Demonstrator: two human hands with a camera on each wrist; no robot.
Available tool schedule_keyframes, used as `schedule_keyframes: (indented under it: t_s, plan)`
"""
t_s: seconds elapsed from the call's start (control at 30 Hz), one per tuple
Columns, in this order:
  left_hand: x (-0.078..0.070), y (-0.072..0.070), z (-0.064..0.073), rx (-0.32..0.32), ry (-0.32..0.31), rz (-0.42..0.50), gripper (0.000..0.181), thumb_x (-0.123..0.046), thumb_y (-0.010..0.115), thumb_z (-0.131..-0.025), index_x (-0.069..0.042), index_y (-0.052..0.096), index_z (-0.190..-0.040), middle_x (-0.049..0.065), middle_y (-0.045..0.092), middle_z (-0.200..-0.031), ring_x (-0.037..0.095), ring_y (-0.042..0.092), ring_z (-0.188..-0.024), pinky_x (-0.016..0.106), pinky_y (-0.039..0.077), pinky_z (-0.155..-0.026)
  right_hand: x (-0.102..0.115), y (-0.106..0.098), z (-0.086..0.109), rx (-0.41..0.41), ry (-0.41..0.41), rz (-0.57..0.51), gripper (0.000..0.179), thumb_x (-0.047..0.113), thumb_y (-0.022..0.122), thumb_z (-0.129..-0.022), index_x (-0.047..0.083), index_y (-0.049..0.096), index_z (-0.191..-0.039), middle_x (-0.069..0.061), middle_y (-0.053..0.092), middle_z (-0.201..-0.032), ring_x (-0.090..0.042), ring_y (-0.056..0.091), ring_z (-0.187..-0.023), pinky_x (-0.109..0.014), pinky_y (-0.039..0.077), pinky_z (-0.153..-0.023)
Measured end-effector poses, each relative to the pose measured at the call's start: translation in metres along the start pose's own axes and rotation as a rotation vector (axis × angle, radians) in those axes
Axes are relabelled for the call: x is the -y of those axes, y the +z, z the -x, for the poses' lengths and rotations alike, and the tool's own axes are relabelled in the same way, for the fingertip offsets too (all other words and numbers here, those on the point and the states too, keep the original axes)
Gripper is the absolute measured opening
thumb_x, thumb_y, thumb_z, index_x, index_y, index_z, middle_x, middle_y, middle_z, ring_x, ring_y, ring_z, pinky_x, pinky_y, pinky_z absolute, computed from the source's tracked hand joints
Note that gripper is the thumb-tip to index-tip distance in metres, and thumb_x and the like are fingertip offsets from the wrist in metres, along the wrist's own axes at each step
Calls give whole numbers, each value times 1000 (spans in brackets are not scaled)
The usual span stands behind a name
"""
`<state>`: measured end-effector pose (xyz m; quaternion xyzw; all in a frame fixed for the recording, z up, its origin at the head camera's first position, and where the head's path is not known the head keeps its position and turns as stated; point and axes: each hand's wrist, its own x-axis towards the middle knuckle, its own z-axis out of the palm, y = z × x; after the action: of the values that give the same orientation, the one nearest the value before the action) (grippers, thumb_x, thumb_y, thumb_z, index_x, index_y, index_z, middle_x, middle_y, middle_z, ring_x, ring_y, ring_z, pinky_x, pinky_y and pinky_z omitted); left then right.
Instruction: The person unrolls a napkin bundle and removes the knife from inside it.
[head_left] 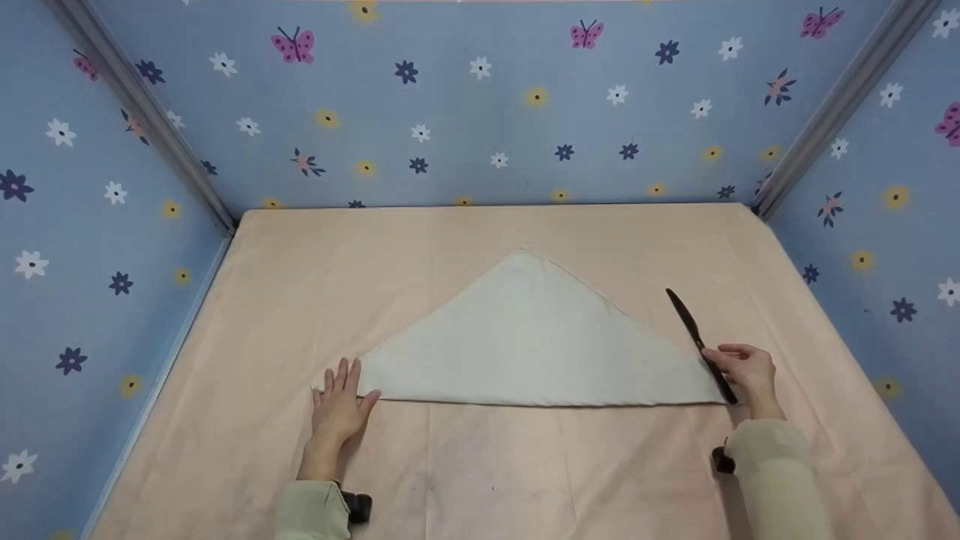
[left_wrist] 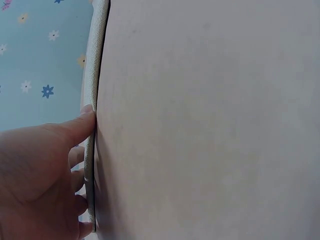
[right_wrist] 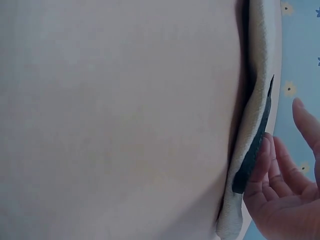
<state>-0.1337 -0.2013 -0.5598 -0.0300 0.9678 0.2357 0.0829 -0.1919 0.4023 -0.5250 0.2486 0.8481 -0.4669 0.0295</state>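
Note:
A pale cloth napkin (head_left: 536, 337) lies folded into a wide triangle, its long edge nearest me. My left hand (head_left: 340, 409) rests spread on the napkin's left corner. The left wrist view shows that thumb (left_wrist: 82, 125) at the folded edge. At the right corner is a dark table knife (head_left: 697, 341), slanting across the cloth's edge, blade tip pointing away and left. My right hand (head_left: 746, 375) is beside its handle. In the right wrist view, fingertips touch the knife handle (right_wrist: 252, 150) while another digit of the right hand (right_wrist: 290, 195) stands apart from it.
A peach cloth (head_left: 480, 472) covers the table, with light creases. Blue flowered panels (head_left: 480, 105) with butterflies enclose the far, left and right sides. Grey posts (head_left: 832, 105) stand at the far corners. Dark wrist devices (head_left: 356, 508) sit at both sleeves.

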Motion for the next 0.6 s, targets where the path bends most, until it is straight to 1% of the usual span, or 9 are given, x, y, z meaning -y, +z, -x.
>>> schedule_keyframes:
  t_s: [0.07, 0.2, 0.27, 0.5, 0.6]
  plan:
    - [0, 0, -1, -2, -2, -1, 68, -35, 46, -91, 2, 15, -140, 24, 5, -144, 43, -1, -129, 60, -3, -99, -1, 0, -2, 9, 17, 6, 62, 35, 72, -73, -5, 53, -116, 0, 58, -81, -6, 57, -66, -22, 49, -58]
    - [0, 0, -1, 8, -11, -1, 69, -36, 45, -91, 2, 14, -140, 24, 5, -144, 43, -1, -130, 60, -4, -100, -3, 1, -4, 22, 42, 25, 60, 35, 71, -72, -3, 54, -115, -4, 57, -88, -7, 55, -68, -21, 48, -57]
    - [0, 0, -1, 14, -13, -1, 69, -36, 45, -91, 1, 13, -140, 24, 4, -144, 43, -2, -130, 59, -4, -100, -4, 1, -5, 25, 46, 26, 60, 35, 72, -72, -3, 55, -114, -4, 57, -89, -8, 55, -69, -20, 48, -56]
    - [-1, -1, 0, 5, -8, 7, 68, -34, 46, -91, 2, 15, -140, 24, 6, -144, 43, -1, -129, 60, -3, -99, -5, 0, -8, 30, 21, 34, 56, 33, 72, -72, -5, 57, -110, 7, 56, -74, -5, 54, -64, -19, 46, -51]
    - [0, -2, 0, 4, -4, 6, 69, -35, 46, -91, 2, 15, -140, 24, 5, -144, 44, -1, -129, 60, -3, -99, -6, 1, -8, 27, 0, 36, 53, 33, 73, -72, -5, 59, -106, 8, 56, -73, -6, 54, -63, -18, 46, -50]
